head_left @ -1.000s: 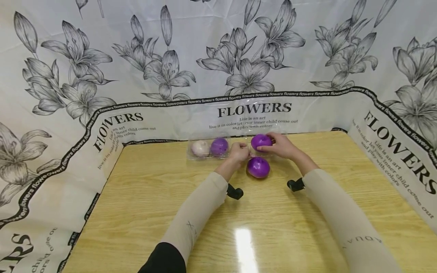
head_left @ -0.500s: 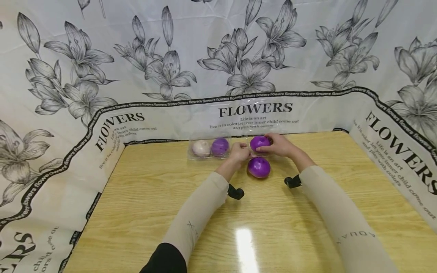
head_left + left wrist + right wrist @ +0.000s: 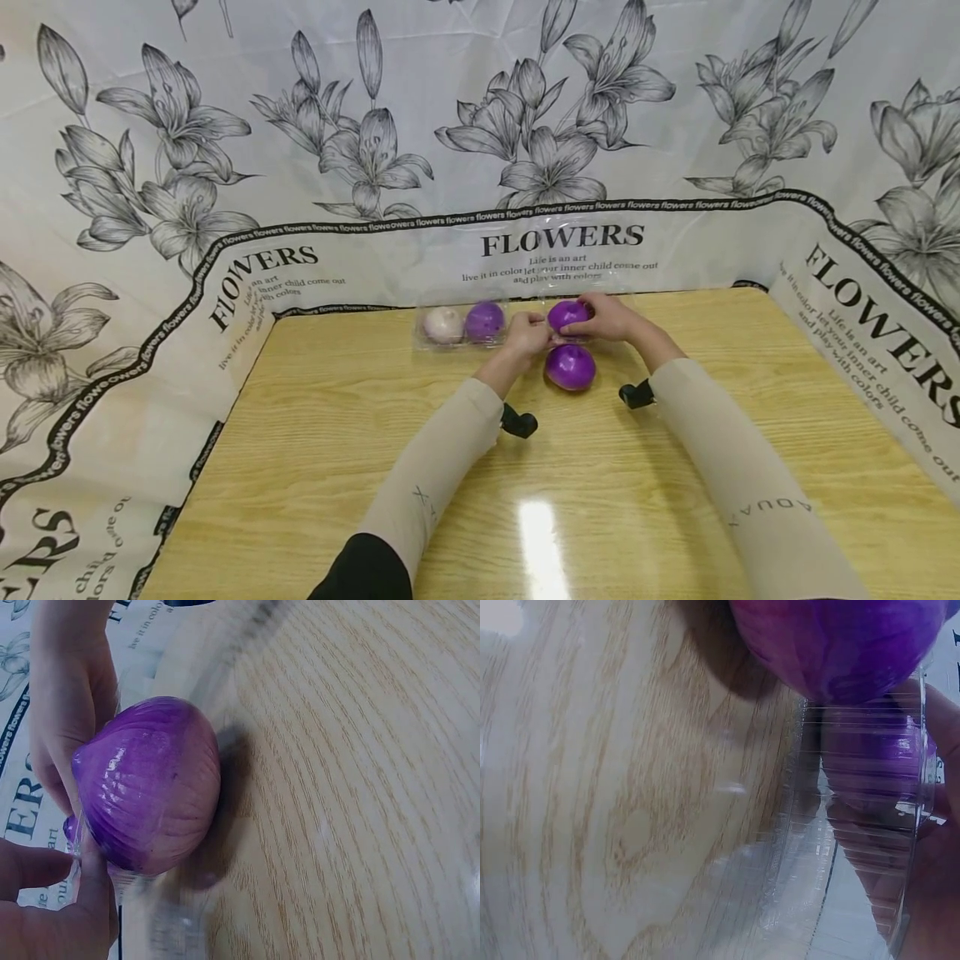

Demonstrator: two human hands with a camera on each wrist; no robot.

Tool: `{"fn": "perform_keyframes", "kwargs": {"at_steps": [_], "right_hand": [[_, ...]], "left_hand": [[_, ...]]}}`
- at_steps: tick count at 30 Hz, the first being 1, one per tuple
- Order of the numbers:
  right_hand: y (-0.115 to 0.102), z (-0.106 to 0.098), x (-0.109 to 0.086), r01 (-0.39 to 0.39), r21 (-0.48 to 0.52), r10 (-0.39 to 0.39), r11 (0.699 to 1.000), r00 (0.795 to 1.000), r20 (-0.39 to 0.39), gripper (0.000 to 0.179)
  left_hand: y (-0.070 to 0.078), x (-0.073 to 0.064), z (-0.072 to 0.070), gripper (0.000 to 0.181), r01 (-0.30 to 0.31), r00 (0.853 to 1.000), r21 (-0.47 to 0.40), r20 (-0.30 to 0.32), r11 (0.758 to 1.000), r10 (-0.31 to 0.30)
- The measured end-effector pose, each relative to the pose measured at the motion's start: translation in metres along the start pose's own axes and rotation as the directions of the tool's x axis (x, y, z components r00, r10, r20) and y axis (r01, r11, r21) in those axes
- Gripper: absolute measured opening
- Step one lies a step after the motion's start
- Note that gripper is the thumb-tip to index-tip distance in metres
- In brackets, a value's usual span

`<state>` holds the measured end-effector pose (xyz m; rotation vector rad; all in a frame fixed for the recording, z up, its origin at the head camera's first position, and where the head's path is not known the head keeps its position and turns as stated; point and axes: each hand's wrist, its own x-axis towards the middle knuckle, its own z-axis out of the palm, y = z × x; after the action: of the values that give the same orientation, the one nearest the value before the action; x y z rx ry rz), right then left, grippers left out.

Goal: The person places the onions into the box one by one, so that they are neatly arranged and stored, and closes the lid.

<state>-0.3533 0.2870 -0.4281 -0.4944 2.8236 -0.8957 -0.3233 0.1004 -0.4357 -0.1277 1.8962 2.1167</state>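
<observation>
My right hand (image 3: 611, 318) grips a shiny purple onion (image 3: 567, 315) at the back of the table. That onion (image 3: 874, 754) shows through the ribbed wall of a clear plastic container (image 3: 795, 877) in the right wrist view. Just left of it, my left hand (image 3: 527, 333) pinches the thin plastic edge of the container between thumb and index finger (image 3: 94, 889). Another purple onion (image 3: 570, 368) lies on the wood in front of both hands; it looks large and glossy, pale on one side, in the left wrist view.
Left of my hands, a clear plastic section (image 3: 422, 343) bears a white onion (image 3: 443, 325) and a purple onion (image 3: 484, 322). Flower-printed cloth (image 3: 405, 250) rises behind the wooden table (image 3: 337, 433). Black wrist mounts (image 3: 517, 422) jut from under both sleeves.
My right hand has shifted slightly left with the purple onion, closer to my left hand. The left hand keeps its place, and the front onion stays put.
</observation>
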Motion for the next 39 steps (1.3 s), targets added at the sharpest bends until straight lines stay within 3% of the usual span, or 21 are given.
{"fn": "perform_keyframes", "kwargs": {"at_steps": [7,18,27,39], "right_hand": [[0.002,0.0,0.002,0.002,-0.015,-0.001,1.0,1.0,0.027,0.063],[-0.005,-0.003,-0.005,0.01,0.002,-0.01,1.0,1.0,0.004,0.065],[-0.006,-0.014,-0.021,-0.027,-0.022,0.027,0.999,1.0,0.005,0.088],[-0.008,-0.032,-0.044,0.028,-0.066,-0.029,0.997,0.999,-0.018,0.085]], "left_hand": [[0.0,-0.001,0.0,0.051,0.011,1.0,-0.014,-0.001,1.0,-0.011],[-0.001,0.0,0.002,0.048,-0.014,0.999,0.036,-0.028,0.999,0.015],[-0.001,-0.002,0.001,0.047,-0.01,0.999,0.055,-0.037,0.998,0.012],[-0.001,-0.001,0.0,0.05,-0.002,1.0,0.035,-0.028,0.999,0.003]]}}
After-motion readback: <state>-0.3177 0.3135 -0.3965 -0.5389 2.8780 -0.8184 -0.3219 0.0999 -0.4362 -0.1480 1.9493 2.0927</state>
